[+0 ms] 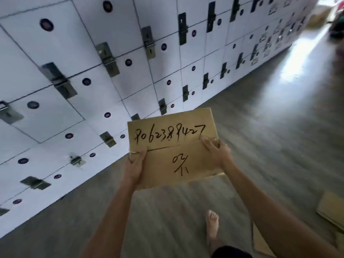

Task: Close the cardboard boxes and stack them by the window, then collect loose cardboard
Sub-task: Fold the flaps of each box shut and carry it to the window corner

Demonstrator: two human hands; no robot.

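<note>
A closed brown cardboard box (175, 144) with black handwritten numbers on its top flaps is held out in front of me, above the floor. My left hand (134, 165) grips its left edge, thumb on top near the seam between the flaps. At the box's right edge my right hand (216, 151) holds on, fingers curled over the top flap. Both flaps lie flat. The underside of the box is hidden.
A wall of white lockers (93, 75) with metal latches runs along the left. Grey wood-look floor (270, 127) stretches ahead toward a bright area at the far right. Loose flat cardboard (333, 209) lies on the floor at the right. My bare foot (212, 226) is below.
</note>
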